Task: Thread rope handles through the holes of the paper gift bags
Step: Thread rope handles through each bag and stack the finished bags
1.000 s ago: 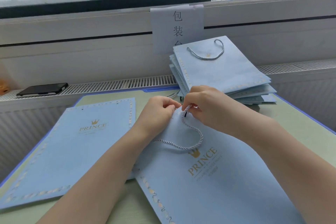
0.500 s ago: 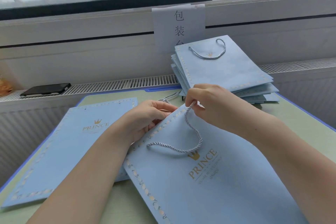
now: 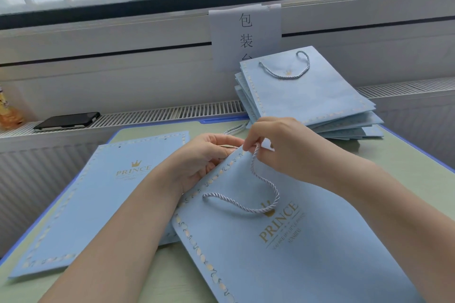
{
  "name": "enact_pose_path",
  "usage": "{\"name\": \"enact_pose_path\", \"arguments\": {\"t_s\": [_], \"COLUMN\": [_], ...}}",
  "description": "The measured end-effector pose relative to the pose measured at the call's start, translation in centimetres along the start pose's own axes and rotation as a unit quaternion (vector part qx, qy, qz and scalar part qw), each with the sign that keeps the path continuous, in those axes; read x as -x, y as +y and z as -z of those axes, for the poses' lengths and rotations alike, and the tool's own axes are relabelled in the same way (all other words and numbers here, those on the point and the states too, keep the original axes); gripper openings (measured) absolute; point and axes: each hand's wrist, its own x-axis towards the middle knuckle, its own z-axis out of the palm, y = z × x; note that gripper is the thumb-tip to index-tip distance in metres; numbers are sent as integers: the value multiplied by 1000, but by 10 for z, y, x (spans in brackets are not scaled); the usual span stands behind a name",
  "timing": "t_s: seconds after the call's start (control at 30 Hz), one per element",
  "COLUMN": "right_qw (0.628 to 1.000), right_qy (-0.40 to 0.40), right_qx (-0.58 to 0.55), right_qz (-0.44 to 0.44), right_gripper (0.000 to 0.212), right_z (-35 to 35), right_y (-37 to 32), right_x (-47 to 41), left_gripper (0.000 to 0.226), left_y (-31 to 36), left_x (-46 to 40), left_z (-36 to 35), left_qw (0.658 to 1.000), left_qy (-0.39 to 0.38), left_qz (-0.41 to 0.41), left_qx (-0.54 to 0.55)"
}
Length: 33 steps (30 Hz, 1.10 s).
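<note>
Head view: right hand [image 3: 290, 152] pinches the rope handle [image 3: 256, 194] at the front bag [image 3: 307, 253] top edge, left hand [image 3: 199, 162] grips that edge — finished stack [image 3: 310, 96] behind, unthreaded bag [image 3: 98, 199] left, phone [image 3: 67, 121] on the sill.

Since a second ago the left hand [image 3: 204, 160] has let go of the rope handle [image 3: 248, 194] (its black tip gone from view) and slid under the bag [image 3: 307, 253]'s top edge.

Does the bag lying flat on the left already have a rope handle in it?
No, the left bag lies flat with two bare holes at its top edge and no rope through them.
</note>
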Motion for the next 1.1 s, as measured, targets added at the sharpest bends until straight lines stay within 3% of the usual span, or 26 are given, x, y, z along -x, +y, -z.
{"name": "enact_pose_path", "arguments": {"t_s": [0.23, 0.47, 0.77, 1.1], "right_qw": [995, 985, 992, 1000], "right_qy": [10, 8, 27, 7], "right_qx": [-90, -164, -100, -10], "right_qz": [-30, -57, -70, -4], "right_gripper": [16, 21, 23, 15], "right_z": [5, 17, 17, 17], "right_y": [6, 3, 7, 0], "right_x": [-1, 3, 1, 2], "left_gripper": [19, 20, 17, 20], "left_y": [1, 3, 2, 1], "left_x": [1, 3, 2, 0], "left_z": [-2, -1, 0, 3], "left_qw": [999, 997, 998, 997], "left_qy": [-24, -43, -33, -54], "left_qz": [-20, -50, -53, -42], "left_qx": [26, 35, 29, 39]}}
